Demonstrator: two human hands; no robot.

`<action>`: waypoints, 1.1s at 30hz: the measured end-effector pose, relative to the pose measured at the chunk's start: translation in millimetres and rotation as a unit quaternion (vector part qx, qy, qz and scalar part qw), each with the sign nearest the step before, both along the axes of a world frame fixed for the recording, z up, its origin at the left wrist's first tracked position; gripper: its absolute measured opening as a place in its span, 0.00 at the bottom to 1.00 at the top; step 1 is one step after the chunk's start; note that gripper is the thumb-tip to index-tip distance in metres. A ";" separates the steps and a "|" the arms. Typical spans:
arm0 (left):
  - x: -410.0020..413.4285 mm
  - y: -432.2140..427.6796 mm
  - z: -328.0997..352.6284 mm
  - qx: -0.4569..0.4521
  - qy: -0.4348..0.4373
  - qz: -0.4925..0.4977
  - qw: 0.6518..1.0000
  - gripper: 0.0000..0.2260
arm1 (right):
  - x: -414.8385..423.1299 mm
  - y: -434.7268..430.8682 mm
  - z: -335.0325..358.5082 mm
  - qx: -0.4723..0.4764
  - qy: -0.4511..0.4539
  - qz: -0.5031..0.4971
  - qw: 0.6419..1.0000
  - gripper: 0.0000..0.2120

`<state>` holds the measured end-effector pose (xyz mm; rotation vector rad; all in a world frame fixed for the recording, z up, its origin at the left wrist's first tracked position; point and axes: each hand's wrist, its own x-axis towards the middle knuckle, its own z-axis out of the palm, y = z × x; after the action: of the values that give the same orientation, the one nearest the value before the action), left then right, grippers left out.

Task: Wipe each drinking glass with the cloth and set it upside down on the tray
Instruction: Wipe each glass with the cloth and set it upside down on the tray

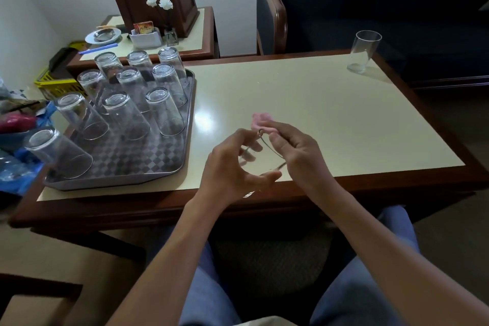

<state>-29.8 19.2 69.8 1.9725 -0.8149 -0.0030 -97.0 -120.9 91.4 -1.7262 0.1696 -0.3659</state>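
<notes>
Holding a clear drinking glass (260,164) over the near edge of the surface (330,114), my left hand (230,169) is curling round it while my right hand (299,151) is pinching the pink cloth (260,119) at its rim. Left of them, the tray (148,164) is carrying ten upturned glasses (124,114).

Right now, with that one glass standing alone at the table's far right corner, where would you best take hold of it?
Probably grip the lone glass around its mid-wall, reaching from the near side with the right hand. It stands upright, mouth up, with bare table around it, so its round side is free to wrap.
</notes>
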 end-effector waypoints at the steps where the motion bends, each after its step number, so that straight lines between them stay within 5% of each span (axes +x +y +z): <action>1: 1.1 0.7 1.1 0.009 -0.010 0.004 1.000 0.33 | 0.5 1.1 -1.5 -0.008 -0.014 0.009 1.000 0.14; 5: 3.3 3.9 5.5 0.014 0.017 0.024 0.999 0.31 | -4.9 7.9 -3.0 -0.009 -0.088 0.053 0.995 0.16; 10: 0.0 14.8 4.5 -0.037 0.158 0.075 0.984 0.30 | -8.8 17.4 -15.2 -0.096 -0.125 0.012 0.987 0.15; 16: 5.3 38.2 14.2 -0.213 0.427 0.131 0.869 0.31 | 9.3 16.7 -31.3 -0.008 -0.063 -0.010 0.998 0.15; 21: 19.3 71.5 21.1 -0.252 0.440 0.163 0.846 0.27 | 53.7 18.9 -67.3 -0.221 0.053 -0.001 0.974 0.20; 24: 27.3 95.9 36.3 -0.122 0.409 0.198 0.883 0.31 | 77.6 33.2 -82.0 -0.348 0.109 0.041 0.930 0.23; 28: 49.8 134.8 60.9 0.110 0.264 0.248 0.926 0.31 | 93.3 49.5 -96.5 -0.518 0.135 0.036 0.844 0.32; 33: 96.9 162.6 84.0 0.388 0.128 0.253 0.877 0.34 | 95.5 53.9 -97.4 -0.554 0.134 0.024 0.821 0.31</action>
<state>67.1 181.8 153.8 2.8169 -0.0747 -0.3206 -1.6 -67.0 -5.9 -2.9447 0.1146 -0.1651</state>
